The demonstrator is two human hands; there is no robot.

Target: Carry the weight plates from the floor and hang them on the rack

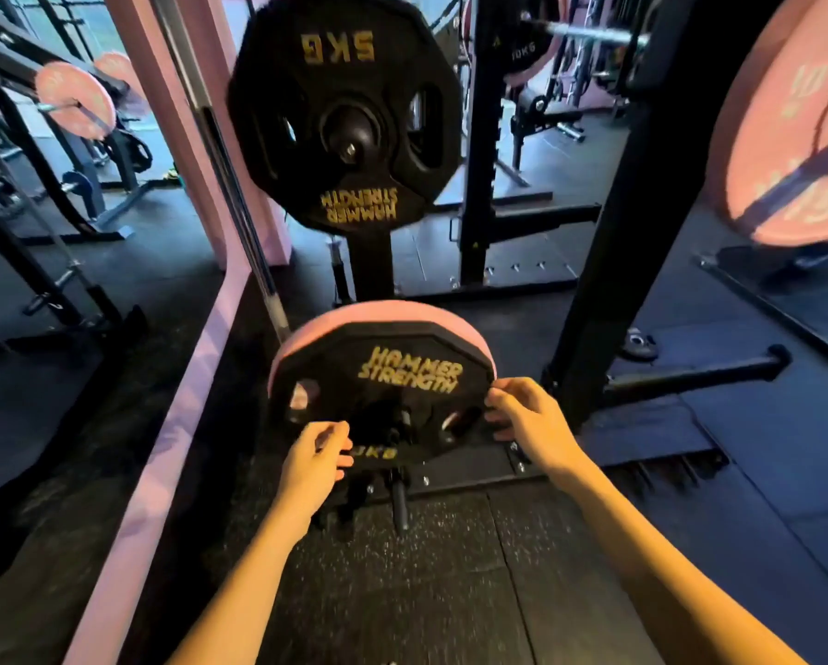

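A black Hammer Strength plate [402, 376] marked 10KG sits low on a rack peg, in front of a pink plate [378, 313] behind it. My left hand [313, 455] holds its lower left edge, fingers curled. My right hand [527, 417] grips its right edge. Above, a black 5KG plate [344, 112] hangs upside down on an upper peg of the black rack post [373, 261].
A pink pillar [200, 136] and a steel barbell [239, 194] lean at the left. A black upright [632, 194] stands at the right, with a big pink plate [786, 127] beyond it. A small plate [637, 343] lies on the black rubber floor [402, 592].
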